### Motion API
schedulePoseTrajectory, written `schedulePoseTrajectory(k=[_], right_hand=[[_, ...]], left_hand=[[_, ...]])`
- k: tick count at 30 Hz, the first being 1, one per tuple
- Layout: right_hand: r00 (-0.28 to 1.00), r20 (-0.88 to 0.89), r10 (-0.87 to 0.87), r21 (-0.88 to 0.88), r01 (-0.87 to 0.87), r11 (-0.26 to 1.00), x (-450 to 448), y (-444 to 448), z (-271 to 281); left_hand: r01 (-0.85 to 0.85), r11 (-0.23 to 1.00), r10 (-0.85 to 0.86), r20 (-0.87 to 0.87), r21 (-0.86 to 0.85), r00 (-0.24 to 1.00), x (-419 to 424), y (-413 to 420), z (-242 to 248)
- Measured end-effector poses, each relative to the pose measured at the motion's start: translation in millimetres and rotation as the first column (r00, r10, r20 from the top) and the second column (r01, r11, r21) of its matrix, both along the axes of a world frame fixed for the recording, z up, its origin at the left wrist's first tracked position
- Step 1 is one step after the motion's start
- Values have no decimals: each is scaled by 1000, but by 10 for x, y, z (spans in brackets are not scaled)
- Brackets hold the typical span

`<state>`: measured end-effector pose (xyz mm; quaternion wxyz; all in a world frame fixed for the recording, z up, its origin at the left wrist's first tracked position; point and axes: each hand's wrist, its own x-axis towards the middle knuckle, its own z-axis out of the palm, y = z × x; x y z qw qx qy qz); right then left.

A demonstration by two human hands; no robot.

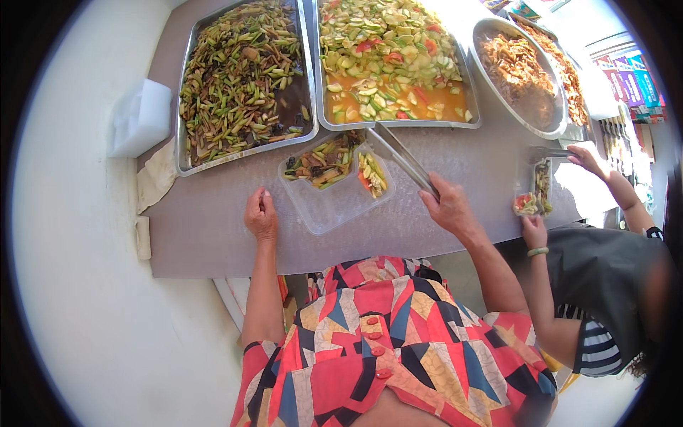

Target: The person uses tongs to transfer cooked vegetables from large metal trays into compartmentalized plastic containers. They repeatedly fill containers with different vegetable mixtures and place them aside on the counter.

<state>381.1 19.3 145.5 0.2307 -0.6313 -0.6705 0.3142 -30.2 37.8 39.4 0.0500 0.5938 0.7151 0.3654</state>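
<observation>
My right hand (447,208) grips metal tongs (408,163). Their tips reach over the upper right edge of a clear plastic divided food container (333,205), close to the rim of the tray behind it. Stir-fried celery with meat and dark fungus (320,164) fills one compartment. A narrower compartment holds sliced squash with egg and tomato (372,175), and the large front section is bare. Left of the container, my left hand (261,214) rests at the table with its fingers curled in; I see nothing in it.
Metal trays of celery stir-fry (314,120) and squash with tomato (475,124) stand behind the container. Right of them is an oval basin (560,115) of brown food. White containers (143,120) are stacked at left. At right, a co-worker's hands (535,232) hold a container and tongs.
</observation>
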Motion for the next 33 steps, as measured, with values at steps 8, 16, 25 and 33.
schedulePoseTrajectory(k=[8,16,25,33], right_hand=[[844,433,-317,159,274,948,935,1609,-82],[818,574,-40,-5,52,999,492,1594,-77],[780,500,-375,109,373,921,1242,1558,-143],[938,332,-100,30,95,995,480,1619,-47]], left_hand=[[4,1000,-4,61,1,998,122,19,14],[-31,999,34,96,-34,995,192,-37,11],[-17,995,27,102,-95,994,284,-20,67],[-23,993,36,116,-117,993,320,-18,48]])
